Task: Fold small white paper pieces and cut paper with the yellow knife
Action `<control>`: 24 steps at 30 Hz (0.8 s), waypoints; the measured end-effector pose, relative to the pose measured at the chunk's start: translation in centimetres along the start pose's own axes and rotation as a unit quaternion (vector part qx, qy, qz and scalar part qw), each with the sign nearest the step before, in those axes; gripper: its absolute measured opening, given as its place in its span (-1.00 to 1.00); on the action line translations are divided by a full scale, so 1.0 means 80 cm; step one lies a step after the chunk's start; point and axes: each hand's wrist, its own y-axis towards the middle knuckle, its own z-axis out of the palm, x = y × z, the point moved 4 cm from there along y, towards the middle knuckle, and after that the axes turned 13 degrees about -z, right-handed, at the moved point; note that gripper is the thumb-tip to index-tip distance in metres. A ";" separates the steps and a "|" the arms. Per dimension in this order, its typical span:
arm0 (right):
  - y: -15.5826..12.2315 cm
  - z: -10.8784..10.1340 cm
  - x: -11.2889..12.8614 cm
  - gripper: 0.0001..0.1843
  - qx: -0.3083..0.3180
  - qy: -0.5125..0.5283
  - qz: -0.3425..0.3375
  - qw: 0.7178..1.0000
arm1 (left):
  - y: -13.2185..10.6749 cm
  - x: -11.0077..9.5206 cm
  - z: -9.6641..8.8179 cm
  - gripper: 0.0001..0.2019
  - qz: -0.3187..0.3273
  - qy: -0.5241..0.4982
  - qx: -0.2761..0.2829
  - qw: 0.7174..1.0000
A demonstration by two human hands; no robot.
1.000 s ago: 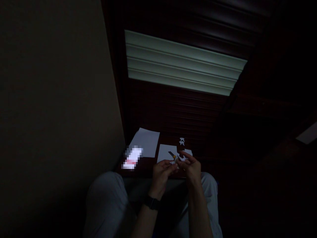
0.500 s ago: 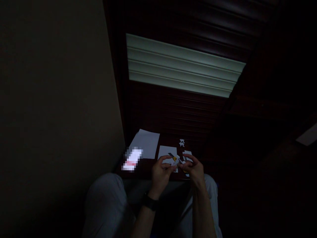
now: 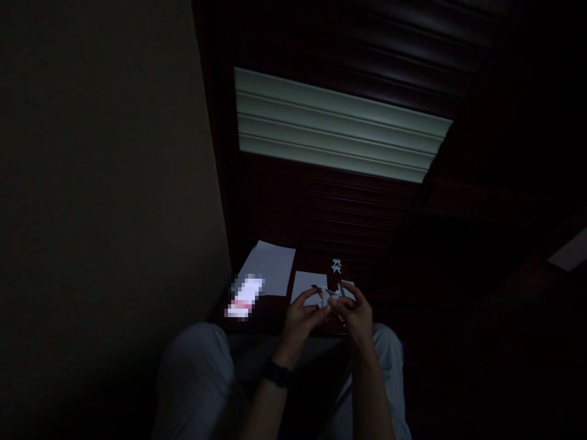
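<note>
My left hand (image 3: 299,319) and my right hand (image 3: 359,315) meet over the near edge of a small dark table. Between their fingertips is a small folded piece of white paper (image 3: 326,297), pinched from both sides. Its exact shape is too small and dim to make out. Behind the fingers shows a yellow tool (image 3: 340,318) with a dark blade-like tip, mostly hidden; it looks like a cutter knife. A white paper sheet (image 3: 308,280) lies just beyond my left hand. Another piece of white paper (image 3: 347,284) is partly covered by my right fingers.
Larger white sheets (image 3: 274,269) lie at the table's left, with a bright pixelated phone-like screen (image 3: 246,297) over their near corner. Small folded paper pieces (image 3: 336,266) sit at the back. A slatted dark panel rises behind the table; my knees (image 3: 195,354) flank its front.
Both hands have come slightly closer together around the small white paper, and my right hand has shifted a little left. The view has tilted slightly. The things on the table stay put.
</note>
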 end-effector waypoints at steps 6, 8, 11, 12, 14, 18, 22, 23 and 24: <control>-0.008 0.002 -0.002 -0.49 0.086 -0.038 0.017 0.995 | -0.004 -0.014 -0.025 -0.62 -0.029 0.033 0.002 0.999; -0.013 0.006 -0.002 -0.50 0.130 -0.042 0.027 0.990 | -0.001 -0.013 -0.029 -0.65 -0.018 0.071 -0.006 0.997; -0.019 0.009 -0.003 -0.52 0.166 -0.054 0.030 0.984 | 0.002 -0.006 -0.028 -0.67 -0.015 0.113 -0.006 0.993; -0.019 0.008 -0.004 -0.53 0.173 -0.060 0.027 0.983 | 0.002 -0.004 -0.027 -0.67 -0.018 0.117 -0.005 0.993; -0.019 0.007 -0.005 -0.55 0.180 -0.075 0.013 0.981 | 0.002 0.000 -0.026 -0.66 -0.029 0.113 0.004 0.993; -0.015 0.001 -0.008 -0.62 0.178 -0.118 -0.012 0.977 | 0.002 0.006 -0.023 -0.64 -0.061 0.110 0.030 0.992; -0.014 0.000 -0.012 -0.68 0.175 -0.149 -0.024 0.973 | 0.005 0.012 -0.025 -0.63 -0.077 0.112 0.028 0.990; -0.014 0.000 -0.013 -0.69 0.172 -0.153 -0.023 0.973 | 0.005 0.014 -0.025 -0.63 -0.077 0.107 0.027 0.991; -0.014 0.001 -0.014 -0.69 0.169 -0.155 -0.021 0.973 | 0.006 0.015 -0.026 -0.64 -0.073 0.101 0.026 0.992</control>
